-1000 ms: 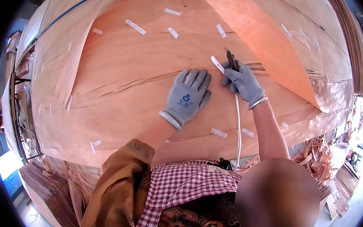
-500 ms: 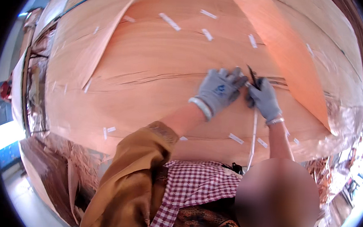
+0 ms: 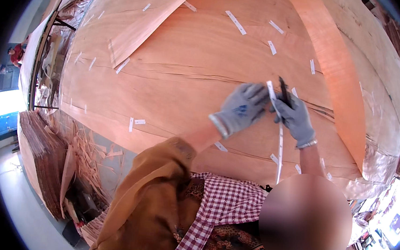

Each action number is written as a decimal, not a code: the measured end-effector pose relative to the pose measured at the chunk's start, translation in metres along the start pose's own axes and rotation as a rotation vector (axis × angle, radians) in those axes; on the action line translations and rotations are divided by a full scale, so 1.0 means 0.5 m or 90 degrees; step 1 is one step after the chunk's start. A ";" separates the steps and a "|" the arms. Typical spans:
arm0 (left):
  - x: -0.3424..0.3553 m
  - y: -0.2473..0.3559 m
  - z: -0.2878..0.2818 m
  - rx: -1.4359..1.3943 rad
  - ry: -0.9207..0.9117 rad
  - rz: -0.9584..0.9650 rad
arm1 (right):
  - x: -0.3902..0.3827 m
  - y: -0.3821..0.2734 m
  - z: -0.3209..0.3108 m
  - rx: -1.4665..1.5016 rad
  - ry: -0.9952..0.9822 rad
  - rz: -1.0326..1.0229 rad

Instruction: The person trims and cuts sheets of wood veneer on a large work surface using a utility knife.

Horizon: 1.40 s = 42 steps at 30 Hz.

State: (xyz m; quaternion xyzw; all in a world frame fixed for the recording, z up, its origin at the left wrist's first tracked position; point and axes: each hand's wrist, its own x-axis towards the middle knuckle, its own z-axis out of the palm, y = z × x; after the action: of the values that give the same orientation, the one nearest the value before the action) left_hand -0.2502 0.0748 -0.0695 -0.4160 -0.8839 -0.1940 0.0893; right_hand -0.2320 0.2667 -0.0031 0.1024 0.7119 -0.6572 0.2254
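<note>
A broad, thin wood veneer sheet [image 3: 174,99] lies before me, with splits in its grain and several short white tape pieces [image 3: 235,22] stuck on it. My right hand [image 3: 298,121], in a grey glove, is closed around a dark pointed tool [image 3: 285,91] whose exact kind I cannot make out. The same hand pinches a long white tape strip [image 3: 272,90]; its tail hangs down toward my body. My gloved left hand [image 3: 242,108] is just left of the strip's upper end, fingers stretched out, slightly blurred, with nothing visible in them.
Narrower veneer pieces lie over the sheet, one at the upper left [image 3: 158,25] and an orange one at the right [image 3: 342,84]. A veneer stack [image 3: 44,160] and loose wood shreds [image 3: 92,156] are at lower left. Far left, a person in red [image 3: 15,55] is visible.
My left hand has come off the sheet and the tape end. The tape's free end now stands up from my right hand. The view has shifted, so the sheet appears turned.
</note>
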 end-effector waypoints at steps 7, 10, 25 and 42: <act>-0.104 -0.064 -0.062 0.063 0.028 -0.120 | 0.130 0.007 0.120 -0.010 -0.004 0.007; -0.122 -0.084 -0.064 0.028 0.066 -0.125 | 0.153 0.014 0.127 -0.066 -0.016 0.059; -0.100 -0.106 -0.076 0.056 -0.085 -0.136 | 0.023 -0.015 0.191 -0.046 -0.092 0.109; -0.341 -0.236 -0.184 0.207 0.025 -0.425 | 0.272 -0.081 0.449 -0.045 -0.134 0.039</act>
State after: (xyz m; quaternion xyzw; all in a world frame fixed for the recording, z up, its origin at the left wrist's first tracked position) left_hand -0.2327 -0.1516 -0.0723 -0.0817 -0.9883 -0.0776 0.1026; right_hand -0.3275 0.0212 -0.0370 0.0468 0.7033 -0.6317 0.3226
